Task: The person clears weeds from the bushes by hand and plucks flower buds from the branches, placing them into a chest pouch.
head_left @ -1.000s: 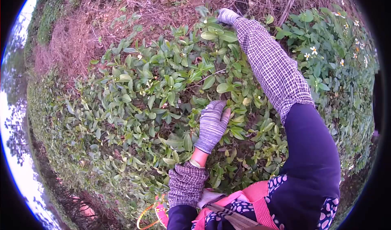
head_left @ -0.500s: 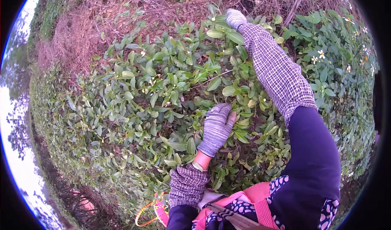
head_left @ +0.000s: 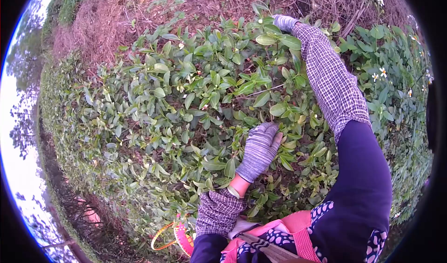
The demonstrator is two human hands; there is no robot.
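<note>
A dense leafy bush (head_left: 186, 118), probably tea, spreads beneath both hands, with broad green leaves and small pale buds. My left hand (head_left: 260, 151), in a grey striped knit glove, is sunk among leaves near the middle of the bush. Its fingers are together and bent down, the thumb close beside them; the leaves hide what is at the tips. At the far edge of the foliage is my right hand (head_left: 285, 23), gloved in the same knit. Large leaves (head_left: 277, 40) stand just in front of it, and its fingers are mostly hidden.
Dry brown brush (head_left: 209, 4) covers the ground behind the bush. White-flowered weeds (head_left: 382, 72) grow at the right. A pink and yellow rimmed item (head_left: 182, 239) is low near my left sleeve. Pink straps (head_left: 302, 237) cross my body.
The whole view has shifted, so bush and hands appear slightly further right and lower. Both hands stay at about the same spots on the bush.
</note>
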